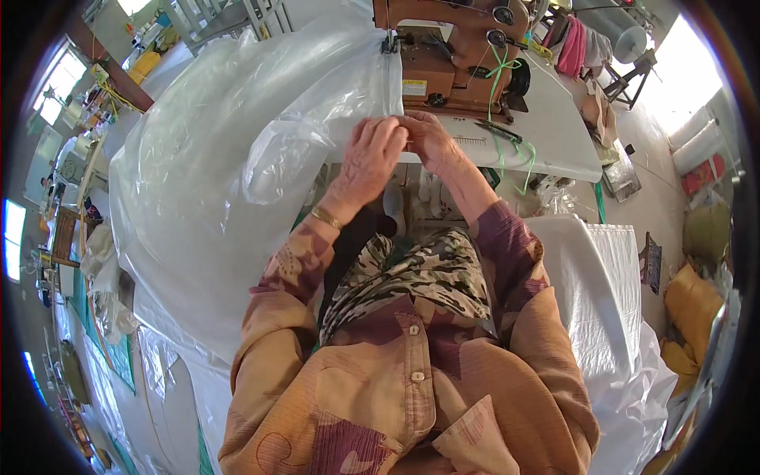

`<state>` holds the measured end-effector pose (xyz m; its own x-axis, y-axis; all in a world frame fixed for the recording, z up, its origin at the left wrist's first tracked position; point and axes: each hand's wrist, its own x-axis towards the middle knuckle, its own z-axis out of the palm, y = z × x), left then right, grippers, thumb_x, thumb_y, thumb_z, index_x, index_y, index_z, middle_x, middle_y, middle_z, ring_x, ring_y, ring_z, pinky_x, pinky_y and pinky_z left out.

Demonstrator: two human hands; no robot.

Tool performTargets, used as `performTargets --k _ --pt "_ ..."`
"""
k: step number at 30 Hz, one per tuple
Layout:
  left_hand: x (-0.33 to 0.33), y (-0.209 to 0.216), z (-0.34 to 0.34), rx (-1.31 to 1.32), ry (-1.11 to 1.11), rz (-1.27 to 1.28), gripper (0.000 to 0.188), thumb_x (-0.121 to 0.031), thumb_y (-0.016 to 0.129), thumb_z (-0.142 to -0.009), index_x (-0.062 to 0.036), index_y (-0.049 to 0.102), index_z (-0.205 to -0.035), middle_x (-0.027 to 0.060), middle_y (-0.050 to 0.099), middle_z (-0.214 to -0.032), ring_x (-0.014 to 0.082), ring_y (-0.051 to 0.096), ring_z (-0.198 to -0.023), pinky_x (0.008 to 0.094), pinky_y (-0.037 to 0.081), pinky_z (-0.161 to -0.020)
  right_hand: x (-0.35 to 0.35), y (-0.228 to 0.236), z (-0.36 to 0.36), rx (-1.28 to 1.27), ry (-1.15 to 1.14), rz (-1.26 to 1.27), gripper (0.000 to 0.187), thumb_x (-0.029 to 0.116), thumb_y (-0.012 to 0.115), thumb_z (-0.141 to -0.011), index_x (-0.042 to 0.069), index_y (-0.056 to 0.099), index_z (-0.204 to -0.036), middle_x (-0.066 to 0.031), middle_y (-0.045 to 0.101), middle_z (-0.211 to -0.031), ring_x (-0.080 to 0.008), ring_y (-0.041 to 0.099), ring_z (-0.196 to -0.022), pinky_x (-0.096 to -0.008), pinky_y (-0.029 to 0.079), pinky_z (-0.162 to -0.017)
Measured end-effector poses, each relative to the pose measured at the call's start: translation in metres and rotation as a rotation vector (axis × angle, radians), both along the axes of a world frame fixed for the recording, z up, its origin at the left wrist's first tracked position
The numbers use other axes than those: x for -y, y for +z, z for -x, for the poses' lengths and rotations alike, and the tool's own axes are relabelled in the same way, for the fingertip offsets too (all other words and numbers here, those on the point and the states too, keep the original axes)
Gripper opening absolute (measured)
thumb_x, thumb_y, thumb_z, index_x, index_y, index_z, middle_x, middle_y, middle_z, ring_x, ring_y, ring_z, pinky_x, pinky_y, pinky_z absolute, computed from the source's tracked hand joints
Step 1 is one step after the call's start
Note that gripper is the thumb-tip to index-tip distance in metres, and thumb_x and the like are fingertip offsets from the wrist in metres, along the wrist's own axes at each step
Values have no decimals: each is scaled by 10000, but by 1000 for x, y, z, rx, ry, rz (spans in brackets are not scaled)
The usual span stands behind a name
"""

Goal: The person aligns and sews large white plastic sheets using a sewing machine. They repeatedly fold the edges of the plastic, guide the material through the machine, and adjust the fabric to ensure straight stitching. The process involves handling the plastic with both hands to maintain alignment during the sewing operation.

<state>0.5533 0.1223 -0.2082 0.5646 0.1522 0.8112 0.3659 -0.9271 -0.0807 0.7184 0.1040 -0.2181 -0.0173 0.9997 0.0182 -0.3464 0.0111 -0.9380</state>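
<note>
A large sheet of clear plastic film spreads over the table to my left, and its right edge runs up beneath the needle and presser foot of a brown sewing machine. Just in front of the machine, my left hand has its fingers closed on that edge. Against it, my right hand pinches the same edge, fingertips almost touching the left ones. The exact fold between the fingers is hidden. Black thread snips lie on the table to the right of my right hand.
Green cord is tied to the machine and trails over the table edge. White folded sheeting lies at my right side. A dark metal stand, pink cloth and yellow-brown bags are further right. A grey chair stands behind the table.
</note>
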Motion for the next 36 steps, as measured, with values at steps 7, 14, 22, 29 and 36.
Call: performTargets --k 7,14,22,29,36 --pt "-31 -20 9 57 -74 -68 112 -50 652 -812 -47 665 -923 43 621 -1051 221 618 -998 394 491 -904 -11 -11 0 283 -98 30 204 214 598 -954 20 659 -962 -39 655 -852 -161 649 -779 -314 518 -673" --pt "-39 -22 9 17 -57 43 102 -25 654 -797 -62 666 -892 20 657 -983 179 628 -1000 433 421 -1028 -27 16 -7 1593 -765 -736 350 102 647 -823 34 585 -1161 -109 602 -1129 -292 524 -1144 -448 401 -955" --pt "-78 -2 -11 140 -72 75 38 -51 645 -804 -77 635 -830 18 646 -919 180 626 -976 447 344 -1108 -56 13 -27 1651 -687 -918 441 58 647 -782 62 559 -1214 -70 564 -1298 -275 449 -1303 -478 342 -1060" --pt "-113 18 -40 152 6 63 48 -28 643 -804 -57 645 -842 50 645 -893 242 627 -899 452 384 -1073 -67 23 -31 1544 -698 -889 320 102 661 -815 80 599 -1128 -54 614 -1168 -257 530 -1154 -430 387 -958" --pt "-129 25 -46 134 8 105 30 -39 644 -783 -54 645 -809 75 636 -866 268 618 -878 438 432 -1002 -78 29 -34 1488 -717 -868 243 138 681 -824 110 644 -1063 -6 640 -1096 -234 559 -1032 -400 393 -852"
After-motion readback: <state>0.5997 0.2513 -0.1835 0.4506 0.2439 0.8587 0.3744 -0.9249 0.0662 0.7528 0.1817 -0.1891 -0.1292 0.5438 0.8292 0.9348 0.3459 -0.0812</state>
